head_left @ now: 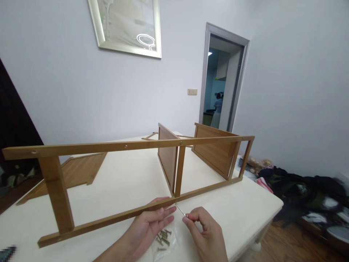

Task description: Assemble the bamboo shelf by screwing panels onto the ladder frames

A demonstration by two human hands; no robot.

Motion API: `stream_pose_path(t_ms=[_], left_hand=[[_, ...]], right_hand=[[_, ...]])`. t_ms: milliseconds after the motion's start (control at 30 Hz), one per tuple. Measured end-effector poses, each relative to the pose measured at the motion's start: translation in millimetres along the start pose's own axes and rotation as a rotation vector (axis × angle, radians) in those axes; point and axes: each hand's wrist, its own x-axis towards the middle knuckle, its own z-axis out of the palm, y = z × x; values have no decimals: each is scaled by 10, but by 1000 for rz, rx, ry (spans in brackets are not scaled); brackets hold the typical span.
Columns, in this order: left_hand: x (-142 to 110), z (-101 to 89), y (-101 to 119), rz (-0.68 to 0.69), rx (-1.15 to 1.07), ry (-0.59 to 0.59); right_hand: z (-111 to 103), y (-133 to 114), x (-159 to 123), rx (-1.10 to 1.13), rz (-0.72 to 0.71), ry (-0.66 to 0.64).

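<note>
A wooden shelf frame [128, 145] stands on its side on a white table [245, 207], with two shelf panels [167, 156] fixed to it. My left hand [152, 222] lies flat, fingers stretched against the frame's lower rail [114, 217]. My right hand [204, 229] pinches a thin metal hex key [180, 210], whose tip meets the rail below the middle upright. Several screws [163, 238] lie on a clear plastic bag between my hands.
A loose wooden panel [73, 171] lies on the table at the left. Dark clothes and bags [300, 193] are heaped on the floor to the right. A person stands beyond the open doorway [220, 91]. A framed picture [128, 25] hangs on the wall.
</note>
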Motion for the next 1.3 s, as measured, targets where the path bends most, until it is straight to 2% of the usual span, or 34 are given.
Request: stream_pose_path(t_ms=[267, 567, 700, 900, 1033, 1167, 1233, 1300], left_hand=[[-6, 14, -9, -8, -34, 23], [-11, 13, -5, -2, -32, 11], [-3, 4, -3, 3, -15, 2], [-1, -11, -15, 11, -1, -26], [4, -21, -22, -3, -7, -16], [12, -4, -16, -2, -20, -2], [10, 8, -13, -1, -24, 1], [7, 15, -10, -5, -28, 2]], right_hand=[[28, -60, -14, 87, 148, 37], [38, -53, -10, 62, 112, 68], [3, -51, -8, -76, -32, 24], [123, 61, -73, -324, -441, 105], [264, 178, -118, -424, -516, 198], [294, 212, -112, -475, -560, 262], [263, 184, -107, -510, -600, 249], [220, 142, -108, -566, -644, 184]])
